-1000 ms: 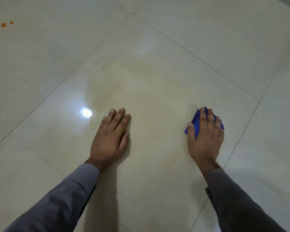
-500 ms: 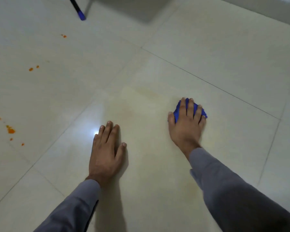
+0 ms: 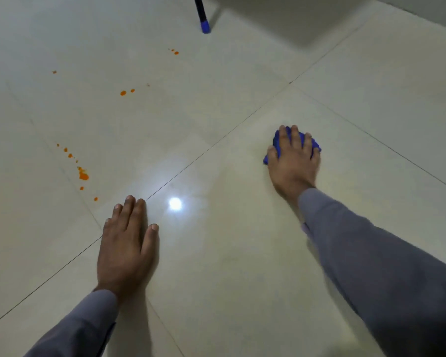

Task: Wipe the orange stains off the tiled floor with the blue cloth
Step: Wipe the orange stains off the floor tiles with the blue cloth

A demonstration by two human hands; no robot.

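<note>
Right hand [image 3: 292,163] presses cloth [image 3: 316,145]; left hand [image 3: 125,243] flat.

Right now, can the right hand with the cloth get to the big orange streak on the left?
Probably yes: bare floor lies between the right hand with the blue cloth and the orange streak; the left hand sits nearer, beside the path.

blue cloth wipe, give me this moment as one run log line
right hand presses blue cloth on floor | left hand flat on tile | orange stains unwiped, far left of cloth
</note>
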